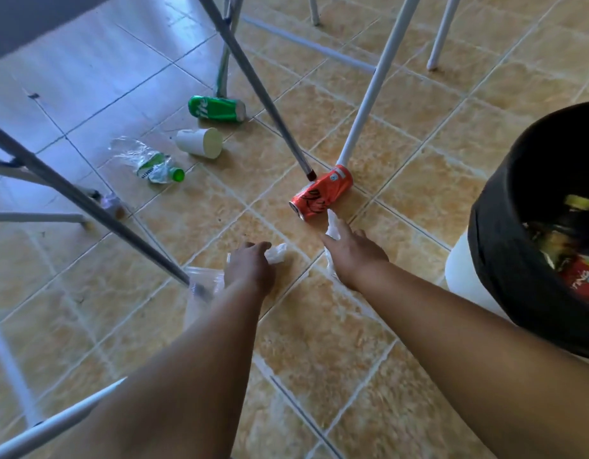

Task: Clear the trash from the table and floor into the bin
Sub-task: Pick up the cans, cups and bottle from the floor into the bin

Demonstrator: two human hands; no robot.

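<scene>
Both my hands reach down to the tiled floor. My left hand [250,266] closes on a crumpled white tissue [277,252]. My right hand [354,251] grips a piece of white plastic wrapper [332,226], just below a red soda can [321,193] lying on its side. Farther off lie a green soda can [216,109], a white paper cup [200,142] and a crushed clear bottle with a green cap [150,162]. A clear plastic cup [203,283] lies by my left wrist. The bin [505,226], lined with a black bag, stands at the right with trash inside.
Metal table legs [253,77] and white chair legs [376,81] cross the floor around the trash. A grey leg [97,210] runs diagonally just left of my left arm. A small dark object [112,203] sits under the table at the left.
</scene>
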